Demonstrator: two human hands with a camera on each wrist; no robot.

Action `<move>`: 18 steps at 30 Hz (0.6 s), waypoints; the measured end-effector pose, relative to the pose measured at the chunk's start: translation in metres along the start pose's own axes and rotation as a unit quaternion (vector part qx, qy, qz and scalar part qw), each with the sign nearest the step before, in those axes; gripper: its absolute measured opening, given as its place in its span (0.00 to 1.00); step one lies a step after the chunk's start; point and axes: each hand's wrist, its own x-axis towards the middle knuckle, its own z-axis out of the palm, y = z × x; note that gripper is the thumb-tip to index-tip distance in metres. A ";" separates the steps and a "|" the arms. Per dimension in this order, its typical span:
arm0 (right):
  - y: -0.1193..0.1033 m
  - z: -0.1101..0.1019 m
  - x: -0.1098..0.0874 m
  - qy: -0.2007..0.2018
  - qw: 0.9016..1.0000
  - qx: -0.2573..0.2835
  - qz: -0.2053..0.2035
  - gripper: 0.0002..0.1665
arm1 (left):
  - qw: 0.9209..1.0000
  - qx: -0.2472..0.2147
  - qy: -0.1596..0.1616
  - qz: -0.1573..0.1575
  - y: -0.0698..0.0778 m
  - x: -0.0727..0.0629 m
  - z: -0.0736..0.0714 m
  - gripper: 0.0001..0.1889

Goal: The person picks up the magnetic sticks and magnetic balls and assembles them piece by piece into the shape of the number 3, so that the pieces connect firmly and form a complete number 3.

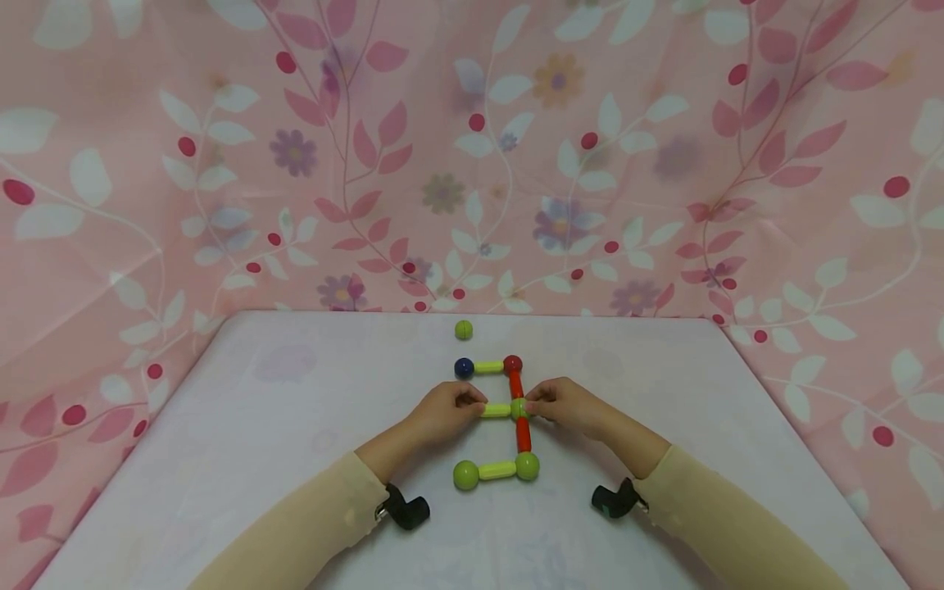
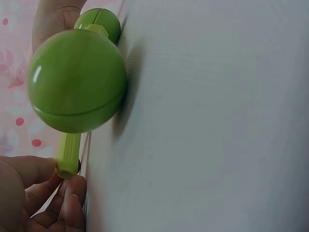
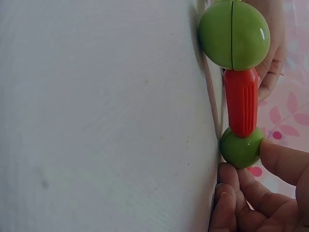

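My left hand [image 1: 446, 412] pinches the free end of a yellow-green stick [image 1: 496, 410] between thumb and fingers; the left wrist view shows this grip on the stick [image 2: 69, 152] too. At the stick's other end, my right hand [image 1: 571, 406] holds a green ball [image 1: 519, 408] by thumb and fingertips, as the right wrist view confirms. Red sticks run from that ball to a red ball [image 1: 512, 364] behind and a green ball [image 1: 527, 466] in front. More yellow-green sticks join these to a dark blue ball [image 1: 464, 368] and another green ball [image 1: 466, 475]. Together they form an E-like outline, mirrored.
A loose green ball [image 1: 463, 329] lies near the far edge of the white table [image 1: 332, 352]. Pink floral cloth [image 1: 442, 164] hangs behind and at both sides. Black wrist cameras [image 1: 407, 508] jut from both sleeves close to the tabletop.
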 end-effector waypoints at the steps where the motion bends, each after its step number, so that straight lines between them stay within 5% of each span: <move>1: 0.000 0.000 0.000 0.000 1.000 0.000 0.001 0.16 | 1.000 -0.001 0.001 0.000 0.000 0.000 0.000 0.06; 8: 0.000 0.001 0.001 0.000 1.000 0.014 0.003 0.15 | 1.000 -0.014 0.014 0.008 0.000 0.000 -0.004 0.08; 18: 0.001 0.000 0.001 -0.004 1.000 0.021 0.002 0.15 | 0.997 -0.031 0.073 0.003 0.004 0.006 -0.021 0.09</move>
